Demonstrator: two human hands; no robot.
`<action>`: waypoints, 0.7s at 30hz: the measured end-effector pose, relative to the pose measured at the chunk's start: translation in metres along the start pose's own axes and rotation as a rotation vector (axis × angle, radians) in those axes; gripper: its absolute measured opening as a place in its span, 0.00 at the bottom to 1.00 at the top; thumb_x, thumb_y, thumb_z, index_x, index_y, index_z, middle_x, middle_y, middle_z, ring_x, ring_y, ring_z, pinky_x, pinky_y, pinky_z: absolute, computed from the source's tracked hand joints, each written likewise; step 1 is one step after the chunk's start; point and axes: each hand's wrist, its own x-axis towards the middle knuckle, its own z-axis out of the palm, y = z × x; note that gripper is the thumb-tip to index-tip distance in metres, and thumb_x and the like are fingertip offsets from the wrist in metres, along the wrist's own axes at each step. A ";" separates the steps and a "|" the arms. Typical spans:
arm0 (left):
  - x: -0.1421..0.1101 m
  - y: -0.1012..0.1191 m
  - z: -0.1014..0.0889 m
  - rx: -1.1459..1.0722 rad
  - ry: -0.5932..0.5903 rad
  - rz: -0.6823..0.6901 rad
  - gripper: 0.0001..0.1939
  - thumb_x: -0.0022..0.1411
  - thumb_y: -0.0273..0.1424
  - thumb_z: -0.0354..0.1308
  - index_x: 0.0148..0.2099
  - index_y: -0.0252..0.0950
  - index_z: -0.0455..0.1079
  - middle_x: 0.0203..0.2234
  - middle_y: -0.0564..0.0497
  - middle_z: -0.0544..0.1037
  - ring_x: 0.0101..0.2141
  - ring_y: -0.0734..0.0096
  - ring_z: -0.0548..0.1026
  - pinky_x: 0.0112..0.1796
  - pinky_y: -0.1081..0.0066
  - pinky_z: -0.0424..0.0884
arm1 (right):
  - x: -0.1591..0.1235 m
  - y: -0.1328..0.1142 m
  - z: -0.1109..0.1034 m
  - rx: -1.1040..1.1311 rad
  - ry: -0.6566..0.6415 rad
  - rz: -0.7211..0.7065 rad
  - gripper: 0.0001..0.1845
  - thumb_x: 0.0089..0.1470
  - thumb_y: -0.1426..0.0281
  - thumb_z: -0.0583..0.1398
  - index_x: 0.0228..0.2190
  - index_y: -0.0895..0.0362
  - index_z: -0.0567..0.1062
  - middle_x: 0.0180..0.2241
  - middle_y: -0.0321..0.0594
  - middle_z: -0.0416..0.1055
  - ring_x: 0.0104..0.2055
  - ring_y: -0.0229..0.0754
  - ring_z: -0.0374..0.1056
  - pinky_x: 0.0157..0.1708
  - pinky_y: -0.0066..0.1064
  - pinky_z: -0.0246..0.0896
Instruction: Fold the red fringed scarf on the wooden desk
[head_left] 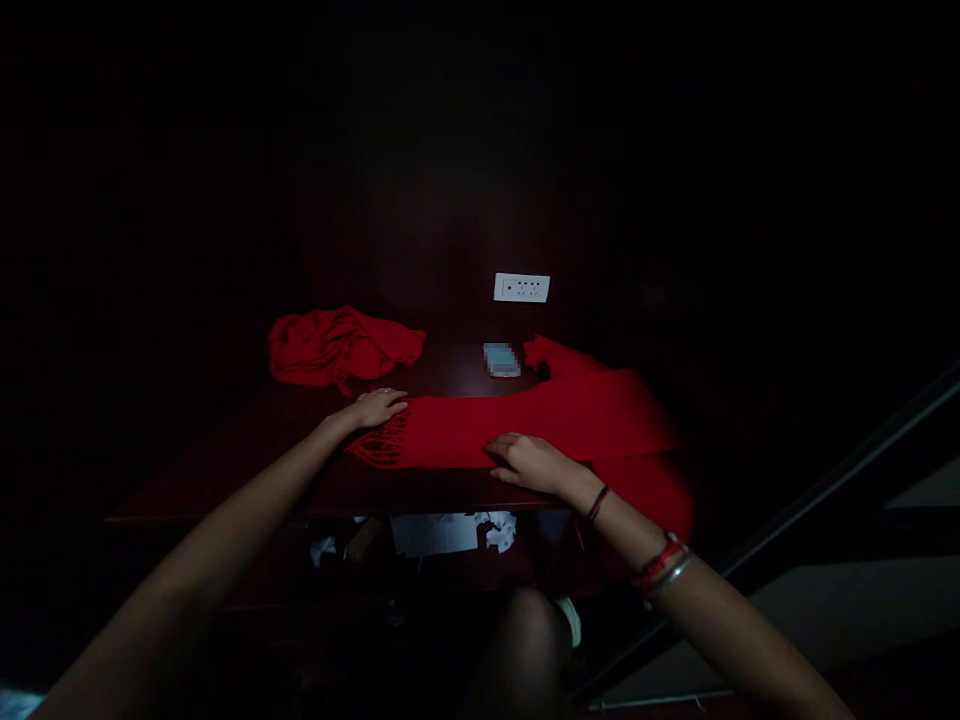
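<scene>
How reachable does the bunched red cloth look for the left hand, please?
Probably yes: the bunched red cloth lies just beyond the left hand, which rests at the red scarf's fringed end, with no obstacle visible between them.

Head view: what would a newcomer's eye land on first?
Likely the long, flat red fringed cloth on the dark tabletop, left hand at its fringed end, right hand at its near edge. Next, the crumpled red cloth heap behind it at left, and the white rectangular socket plate, bright against the dark background.
</scene>
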 end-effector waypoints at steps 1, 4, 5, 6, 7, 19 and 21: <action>0.002 -0.002 -0.003 -0.020 0.005 0.014 0.28 0.56 0.44 0.35 0.54 0.33 0.57 0.50 0.44 0.62 0.50 0.65 0.59 0.47 0.67 0.54 | 0.010 -0.009 0.002 -0.007 0.016 -0.039 0.17 0.51 0.65 0.52 0.41 0.60 0.66 0.41 0.47 0.65 0.45 0.41 0.60 0.41 0.31 0.55; 0.011 0.003 -0.011 -0.116 0.023 0.099 0.28 0.54 0.43 0.39 0.51 0.32 0.60 0.49 0.44 0.64 0.48 0.66 0.61 0.47 0.71 0.54 | 0.042 -0.038 0.009 -0.062 0.080 -0.131 0.16 0.51 0.65 0.51 0.41 0.60 0.65 0.40 0.46 0.66 0.44 0.42 0.61 0.38 0.31 0.57; 0.014 0.006 -0.012 -0.166 0.023 0.125 0.27 0.53 0.43 0.42 0.50 0.32 0.61 0.47 0.44 0.65 0.47 0.66 0.62 0.46 0.72 0.55 | 0.052 -0.047 0.011 -0.086 0.101 -0.146 0.15 0.51 0.65 0.51 0.40 0.60 0.65 0.39 0.46 0.66 0.43 0.42 0.61 0.37 0.31 0.58; 0.017 0.009 -0.014 -0.219 0.018 0.142 0.26 0.51 0.42 0.44 0.48 0.31 0.63 0.45 0.44 0.67 0.45 0.66 0.63 0.44 0.73 0.56 | 0.061 -0.054 0.013 -0.107 0.124 -0.158 0.15 0.51 0.65 0.51 0.40 0.60 0.65 0.39 0.46 0.66 0.43 0.43 0.61 0.36 0.31 0.58; 0.020 0.010 -0.014 -0.268 0.007 0.151 0.25 0.48 0.42 0.47 0.45 0.32 0.65 0.42 0.45 0.69 0.43 0.66 0.65 0.42 0.74 0.57 | 0.069 -0.060 0.014 -0.125 0.135 -0.168 0.14 0.51 0.65 0.51 0.39 0.59 0.65 0.38 0.45 0.67 0.42 0.43 0.61 0.35 0.31 0.59; 0.029 -0.001 -0.013 -0.582 -0.075 0.142 0.12 0.42 0.36 0.54 0.27 0.32 0.65 0.20 0.56 0.67 0.24 0.77 0.63 0.26 0.78 0.59 | 0.084 -0.060 0.021 -0.083 0.181 -0.136 0.18 0.53 0.75 0.45 0.46 0.54 0.57 0.35 0.41 0.66 0.35 0.40 0.64 0.31 0.29 0.57; 0.028 0.001 -0.013 -0.633 -0.069 0.137 0.12 0.43 0.36 0.53 0.28 0.32 0.64 0.20 0.56 0.66 0.23 0.78 0.63 0.25 0.78 0.59 | 0.081 -0.058 0.020 -0.053 0.177 -0.140 0.18 0.54 0.75 0.45 0.47 0.51 0.57 0.36 0.40 0.65 0.35 0.39 0.63 0.31 0.28 0.56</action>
